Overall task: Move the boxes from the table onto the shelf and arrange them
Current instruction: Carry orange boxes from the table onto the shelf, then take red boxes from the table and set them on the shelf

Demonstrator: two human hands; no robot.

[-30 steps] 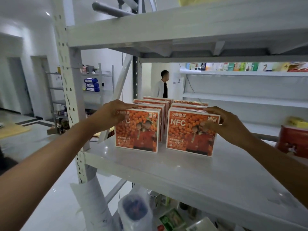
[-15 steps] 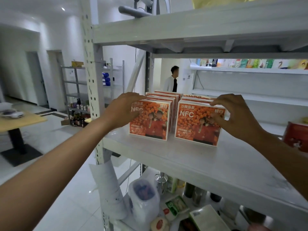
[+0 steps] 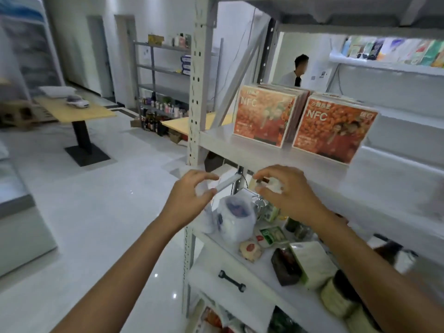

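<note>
head view is showing the left hand (image 3: 189, 195) hanging in the air in front of the shelf (image 3: 276, 157), below its front edge, thumb and fingers curled toward each other with a gap between them and pinching nothing. the right hand (image 3: 286, 191) is hovering just beside it, also below the shelf edge, fingers bent and loosely parted, nothing in its grasp. both forearms are reaching up from the bottom of the picture. the orange boxes are standing upright on the shelf in two rows running front to back: the left row (image 3: 264, 116) is sitting near the shelf's left upright post, and the right row (image 3: 334, 133) is standing just beside it with a narrow gap between them, its front face close to the shelf edge. under the shelf a white plastic bag (image 3: 236, 217) is lying on the lower level among small packets. beyond the shelf, a wooden table (image 3: 74, 111) is standing on the pale floor, well apart.
</note>
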